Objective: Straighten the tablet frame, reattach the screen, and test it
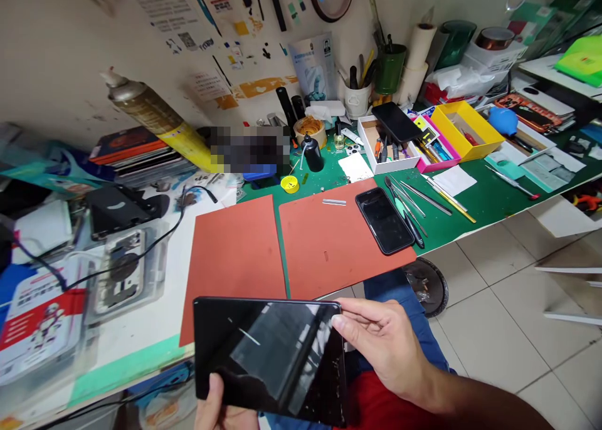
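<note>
A black tablet (263,355) with a dark, glossy screen is held up in front of the bench edge, over my lap. My left hand (223,405) grips its lower left corner, thumb on the screen and fingers underneath. At the upper right corner, my right hand (390,342) pinches the edge between thumb and fingers. Reflections cross the glass, and small light specks show near its right side. Behind the tablet lie two reddish-brown mats (235,248). A black smartphone (384,220) rests face up on the right-hand mat.
Tweezers and thin tools (426,198) lie right of the smartphone. Farther back stand a black bottle (312,154), a white box of screwdrivers (390,160) and a yellow box (470,132). At left, a cable (155,251) crosses a plastic case, and a spray can (160,120) leans.
</note>
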Motion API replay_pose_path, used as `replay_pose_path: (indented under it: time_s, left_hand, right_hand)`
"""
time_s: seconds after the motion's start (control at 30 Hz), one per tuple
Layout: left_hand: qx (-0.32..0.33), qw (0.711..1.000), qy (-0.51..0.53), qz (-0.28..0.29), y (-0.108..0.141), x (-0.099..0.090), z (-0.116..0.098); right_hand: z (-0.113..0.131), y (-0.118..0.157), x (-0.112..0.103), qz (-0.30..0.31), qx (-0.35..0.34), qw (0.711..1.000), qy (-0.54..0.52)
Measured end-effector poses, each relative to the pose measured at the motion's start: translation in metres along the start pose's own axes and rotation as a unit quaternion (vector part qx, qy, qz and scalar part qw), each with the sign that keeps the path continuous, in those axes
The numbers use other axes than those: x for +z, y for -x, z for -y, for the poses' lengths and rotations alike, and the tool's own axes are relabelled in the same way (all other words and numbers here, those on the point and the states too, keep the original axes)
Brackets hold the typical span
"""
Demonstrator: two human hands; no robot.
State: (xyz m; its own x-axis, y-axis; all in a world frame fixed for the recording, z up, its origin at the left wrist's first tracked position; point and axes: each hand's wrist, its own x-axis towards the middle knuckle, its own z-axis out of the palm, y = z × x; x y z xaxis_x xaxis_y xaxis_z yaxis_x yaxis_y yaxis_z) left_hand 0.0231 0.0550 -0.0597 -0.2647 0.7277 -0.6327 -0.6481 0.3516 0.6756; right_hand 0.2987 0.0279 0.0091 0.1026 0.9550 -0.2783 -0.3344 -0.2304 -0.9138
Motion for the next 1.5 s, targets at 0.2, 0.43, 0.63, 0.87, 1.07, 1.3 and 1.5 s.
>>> replay_pose_path:
  time_s: [0.2,0.43,0.63,0.87,1.07,1.3,1.5]
  left_hand:
    - [-0.032,0.98,0.116,0.158,-0.004,-0.023,0.007]
    - [-0.072,0.969,0.162,0.17,-0.011,-0.036,-0.006]
    - [-0.116,0.924,0.176,0.319,-0.009,-0.029,-0.01]
    - [-0.122,0.88,0.192,0.418,-0.006,-0.019,-0.011]
    - [-0.021,0.936,0.169,0.308,-0.011,-0.029,-0.015]
    - [0.037,0.983,0.134,0.119,-0.024,-0.038,-0.029]
    - [0.044,0.991,0.12,0.032,-0.014,-0.02,-0.029]
  right_hand:
    - [0.017,-0.002,0.016,0.032,-0.024,0.999,0.027]
    - [0.035,-0.005,0.03,0.045,-0.034,0.997,0.044]
    - [0.033,-0.008,0.036,0.035,-0.022,0.999,0.019]
    - [0.037,-0.008,0.033,0.055,-0.013,0.998,0.012]
    - [0.032,-0.001,0.024,0.065,-0.042,0.994,0.072]
    - [0.03,0.002,0.017,0.091,-0.076,0.99,0.071]
    - [0.034,0.004,0.016,0.08,-0.102,0.988,0.084]
